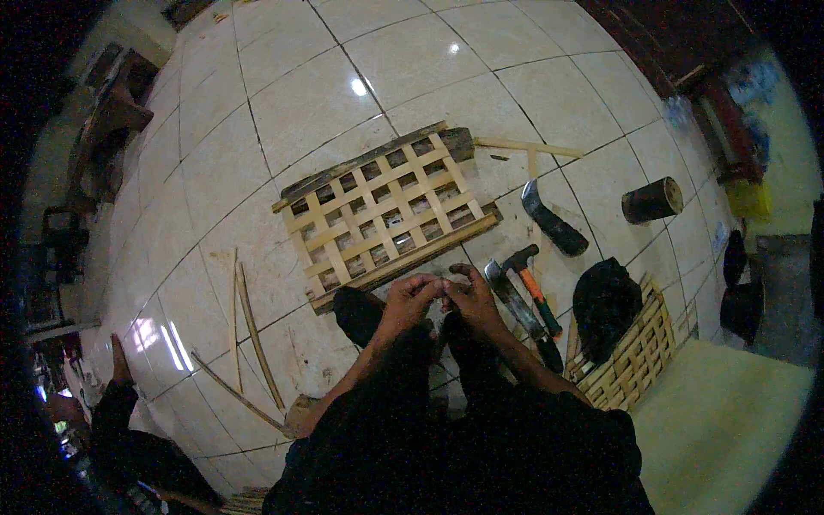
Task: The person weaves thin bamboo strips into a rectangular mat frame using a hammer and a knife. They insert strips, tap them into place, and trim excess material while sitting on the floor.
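My left hand [408,302] and my right hand [470,300] meet above my knees, thumbs and fingertips pinched together. Whatever lies between the fingertips, if anything, is too small to make out. Just beyond them on the tiled floor is an open lattice of woven pale bamboo strips [378,210], lying over a dark, rough wooden board [460,142]. A split bamboo rail [412,262] runs along the lattice's near edge. Right of my right hand lie a hammer [530,281] with an orange and black handle and a long-bladed knife [518,311].
A hooked blade [549,221] with a dark handle and a wooden cylinder [652,201] lie to the right. Nearer are a black bundle [606,302] and a tightly woven bamboo piece [633,369]. Loose bamboo strips [251,322] lie left. Another person's foot [121,360] shows at lower left.
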A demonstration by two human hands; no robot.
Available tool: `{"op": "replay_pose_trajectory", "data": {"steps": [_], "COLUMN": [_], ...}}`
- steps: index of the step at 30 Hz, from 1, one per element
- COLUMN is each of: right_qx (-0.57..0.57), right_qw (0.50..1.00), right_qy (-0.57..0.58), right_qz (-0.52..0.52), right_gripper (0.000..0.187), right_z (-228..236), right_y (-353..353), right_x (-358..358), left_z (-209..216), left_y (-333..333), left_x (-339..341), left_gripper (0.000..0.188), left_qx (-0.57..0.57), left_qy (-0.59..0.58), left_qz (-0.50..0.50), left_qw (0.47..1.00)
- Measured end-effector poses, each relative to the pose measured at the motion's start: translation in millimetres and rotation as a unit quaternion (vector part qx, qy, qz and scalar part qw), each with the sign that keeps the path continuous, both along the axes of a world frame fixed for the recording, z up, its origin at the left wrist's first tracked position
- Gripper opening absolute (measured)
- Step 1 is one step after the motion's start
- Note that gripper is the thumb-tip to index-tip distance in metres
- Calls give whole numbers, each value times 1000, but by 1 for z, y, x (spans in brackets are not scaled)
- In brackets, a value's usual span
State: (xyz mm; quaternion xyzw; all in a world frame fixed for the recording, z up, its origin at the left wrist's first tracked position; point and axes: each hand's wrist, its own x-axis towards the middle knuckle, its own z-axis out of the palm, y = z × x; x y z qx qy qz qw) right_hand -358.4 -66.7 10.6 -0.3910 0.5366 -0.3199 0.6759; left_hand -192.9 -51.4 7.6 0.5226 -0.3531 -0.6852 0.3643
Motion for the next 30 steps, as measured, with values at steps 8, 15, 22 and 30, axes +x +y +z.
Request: {"op": "replay_pose_trajectory", "data": {"steps": [8,15,22,30], "right_qx": [73,-262,-276,-225], "right_qw": [997,924,762,827], "right_qy": [-28,277,582,514], "right_qz": [-29,27,66,17], "right_gripper": [43,30,34,30], "right_z": [-24,2,-32,-17], "right_y": [8,15,58,57], "right_x": [-4,-53,-167,-156], "left_z": [2,11,17,-4], "left_y": [1,-15,-34,-36], "left_x": [-6,1,8,10], "left_gripper": [20,21,19,14], "left_qx": [27,-92,-309,-346], "left_qy": [75,-154,-374,-353], "left_qz": [19,116,160,157], "left_qw": [997,977,860,855]}}
